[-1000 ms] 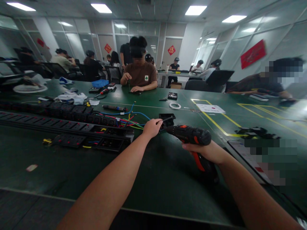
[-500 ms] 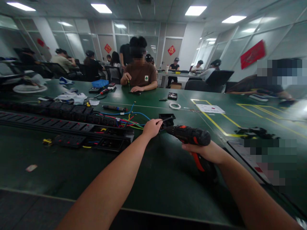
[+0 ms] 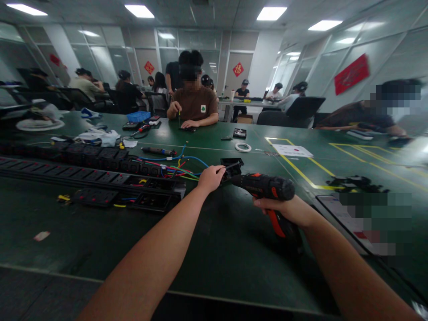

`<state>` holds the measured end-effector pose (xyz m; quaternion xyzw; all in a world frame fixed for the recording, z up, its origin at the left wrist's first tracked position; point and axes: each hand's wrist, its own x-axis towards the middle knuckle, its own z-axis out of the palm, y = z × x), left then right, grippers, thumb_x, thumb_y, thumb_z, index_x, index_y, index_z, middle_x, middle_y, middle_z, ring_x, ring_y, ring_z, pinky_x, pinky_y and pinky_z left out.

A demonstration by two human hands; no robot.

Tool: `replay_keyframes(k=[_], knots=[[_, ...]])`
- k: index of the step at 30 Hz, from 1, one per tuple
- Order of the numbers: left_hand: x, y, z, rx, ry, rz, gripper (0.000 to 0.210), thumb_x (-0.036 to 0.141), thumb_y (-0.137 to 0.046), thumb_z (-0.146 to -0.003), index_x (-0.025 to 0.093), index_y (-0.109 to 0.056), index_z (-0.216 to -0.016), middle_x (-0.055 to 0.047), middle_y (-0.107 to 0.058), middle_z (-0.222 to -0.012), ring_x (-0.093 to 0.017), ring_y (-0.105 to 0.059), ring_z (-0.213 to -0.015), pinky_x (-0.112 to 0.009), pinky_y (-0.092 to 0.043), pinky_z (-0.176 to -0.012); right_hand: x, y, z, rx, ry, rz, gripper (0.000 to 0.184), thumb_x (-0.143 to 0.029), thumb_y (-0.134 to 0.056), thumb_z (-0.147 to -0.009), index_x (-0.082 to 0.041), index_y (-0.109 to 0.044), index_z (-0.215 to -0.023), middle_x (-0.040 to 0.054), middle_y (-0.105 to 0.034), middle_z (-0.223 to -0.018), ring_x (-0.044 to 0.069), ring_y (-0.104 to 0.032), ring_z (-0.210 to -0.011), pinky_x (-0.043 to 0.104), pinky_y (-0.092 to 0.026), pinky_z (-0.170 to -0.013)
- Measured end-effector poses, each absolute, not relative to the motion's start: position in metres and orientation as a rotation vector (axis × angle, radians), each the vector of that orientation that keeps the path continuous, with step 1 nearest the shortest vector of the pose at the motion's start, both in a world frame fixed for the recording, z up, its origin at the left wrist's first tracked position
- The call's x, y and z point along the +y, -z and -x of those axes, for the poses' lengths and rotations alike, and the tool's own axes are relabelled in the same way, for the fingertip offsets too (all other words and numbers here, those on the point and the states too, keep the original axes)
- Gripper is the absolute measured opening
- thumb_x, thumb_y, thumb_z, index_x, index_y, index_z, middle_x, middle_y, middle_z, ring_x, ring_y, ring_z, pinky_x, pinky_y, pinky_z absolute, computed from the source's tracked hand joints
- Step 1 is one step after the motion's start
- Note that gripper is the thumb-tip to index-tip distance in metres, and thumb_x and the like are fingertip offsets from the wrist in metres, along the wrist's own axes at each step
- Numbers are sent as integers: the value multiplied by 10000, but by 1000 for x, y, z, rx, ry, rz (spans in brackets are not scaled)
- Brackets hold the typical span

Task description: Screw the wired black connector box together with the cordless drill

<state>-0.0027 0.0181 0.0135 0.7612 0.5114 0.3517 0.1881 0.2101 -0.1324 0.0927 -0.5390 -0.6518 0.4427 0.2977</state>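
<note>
— What's changed on the counter (image 3: 207, 249) since a second ago?
— Very little. It sits a touch farther left in view, and so does the black rail (image 3: 67, 169), which runs in from the left between the near and far edges.
— And the drill (image 3: 264, 186)?
— Much as it was. The right hand (image 3: 286, 208) is wrapped round its handle, below the body, with the nose pointing left, away from the counter's right side. I can't tell whether its base rests on the surface.
— Where's the box (image 3: 233, 161)?
— Past the rail's right end, well in from the near edge. It lies just beyond and to the right of the left hand (image 3: 211, 178), whose thumb and fingers are clamped on its left side, same as before.
— Does the nose touch it?
— It ends right by the box's near side; contact is too dark to tell.
— Anything smaller?
— Coloured wires (image 3: 177, 169) left of the box, and a white ring (image 3: 243, 150) beyond it, toward the far edge.
</note>
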Motion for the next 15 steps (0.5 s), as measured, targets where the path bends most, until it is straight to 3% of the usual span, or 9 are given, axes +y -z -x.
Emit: replay_keyframes(k=[5,15], knots=[[17,-14,3,1433,-985,-2141,420,419,-437,-995,231,-715,-1247,-70,-704,-1276,-244,-630,-1175,-330,-461,-1025,-133,-91,-209,-1747,-1176,1442,305,-410,-779,-737,-188,-666,-913,13,-649,-774,176,-592,-661,321,-493,-632],[18,-14,2,1431,-974,-2150,409,404,-439,-998,231,-710,-1252,-73,-702,-1275,-237,-628,-1172,-323,-457,-1026,-134,-93,-207,-1746,-1176,1403,289,-399,-779,-728,-188,-656,-883,-9,-626,-741,166,-574,-636,311,-470,-603]])
